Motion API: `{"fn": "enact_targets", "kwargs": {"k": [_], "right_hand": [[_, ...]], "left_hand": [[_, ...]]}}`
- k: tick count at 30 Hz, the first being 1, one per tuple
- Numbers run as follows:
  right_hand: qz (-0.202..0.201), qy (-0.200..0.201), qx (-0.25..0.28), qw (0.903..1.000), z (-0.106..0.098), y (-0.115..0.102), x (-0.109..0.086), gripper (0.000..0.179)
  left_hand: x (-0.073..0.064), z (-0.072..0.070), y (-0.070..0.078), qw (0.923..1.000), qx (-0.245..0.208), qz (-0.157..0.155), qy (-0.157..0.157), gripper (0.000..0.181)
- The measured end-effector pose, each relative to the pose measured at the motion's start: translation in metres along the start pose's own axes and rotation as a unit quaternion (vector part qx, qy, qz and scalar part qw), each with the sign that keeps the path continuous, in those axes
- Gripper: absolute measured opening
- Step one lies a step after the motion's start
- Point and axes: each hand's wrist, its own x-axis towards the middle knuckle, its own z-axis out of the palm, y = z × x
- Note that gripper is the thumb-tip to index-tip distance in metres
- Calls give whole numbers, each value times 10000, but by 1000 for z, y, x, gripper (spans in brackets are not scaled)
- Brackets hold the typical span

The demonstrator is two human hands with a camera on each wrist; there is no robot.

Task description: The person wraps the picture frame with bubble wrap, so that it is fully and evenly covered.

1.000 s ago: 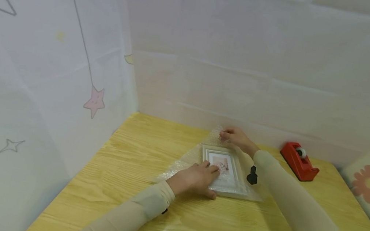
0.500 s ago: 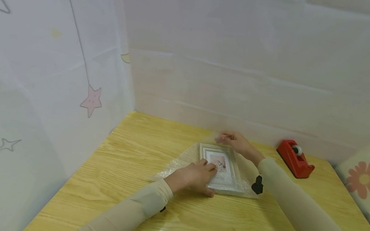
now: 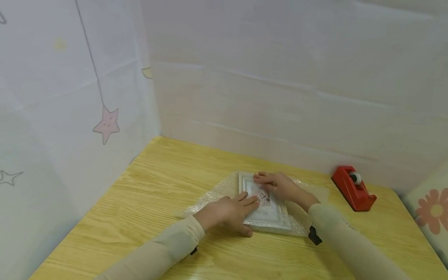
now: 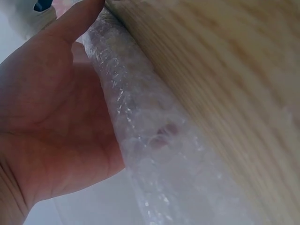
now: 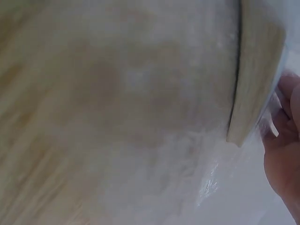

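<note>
A light-coloured picture frame [image 3: 269,217] lies on a sheet of bubble wrap [image 3: 216,196], and a clear layer now covers its front. My left hand [image 3: 228,212] presses on the left side of the frame with its fingers spread. Across the frame's upper part, my right hand [image 3: 281,187] rests with its fingers extended over the wrap. The left wrist view shows bubble wrap [image 4: 140,103] folded along an edge, close against the palm [image 4: 51,112]. In the right wrist view, the frame's side [image 5: 258,75] stands beside my right fingers [image 5: 276,117].
A red tape dispenser [image 3: 353,189] with a roll of clear tape stands at the back right of the wooden table [image 3: 261,267]. Behind the table hangs a pale cloth backdrop [image 3: 252,93]. Loose wrap [image 3: 315,192] spreads to the right of the frame.
My right hand has come down from the far corner of the bubble wrap onto the frame, bringing the wrap over its front. My left hand stays on the frame.
</note>
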Motion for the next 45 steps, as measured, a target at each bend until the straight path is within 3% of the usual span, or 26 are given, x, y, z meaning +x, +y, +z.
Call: {"fn": "enact_targets", "kwargs": {"k": [4, 9, 17, 22, 27, 30, 32, 34, 37, 41, 45], "right_hand": [[-184, -53, -895, 9958, 6, -5, -1, 47], [-164, -202, -1308, 9911, 7, -13, -2, 49], [-119, -521, -1059, 9929, 8, -11, -10, 54], [-322, -629, -1105, 9914, 12, -4, -15, 56], [-414, -596, -1135, 9909, 13, -2, -13, 58], [-490, -557, -1099, 9912, 14, -2, -12, 58], [-499, -519, -1059, 9918, 14, -2, -12, 58], [-478, -495, -1008, 9925, 15, -1, -13, 58], [-438, -470, -946, 9934, 15, -1, -15, 57], [-541, -321, -887, 9941, 17, 2, -17, 57], [-646, -193, -919, 9935, 19, 2, -19, 55]], "left_hand": [[-1, 1, -2, 10000, 29, 1, 18, 91], [1, 3, -4, 10000, 26, -50, 35, 91], [6, 6, -3, 10000, 33, -76, 51, 91], [9, 9, -10, 9998, -56, 202, 8, 93], [17, 5, -34, 9954, -679, 669, -24, 86], [25, 0, -46, 9848, -1505, 757, 418, 71], [33, -2, -49, 9787, -1718, 576, 965, 63], [42, -1, -48, 9753, -1623, 135, 1494, 62], [55, 2, -42, 9729, -936, -627, 2020, 68], [79, 18, -43, 9670, -636, -1097, 2210, 72], [92, 30, -47, 9726, -530, -1226, 1903, 73]]}}
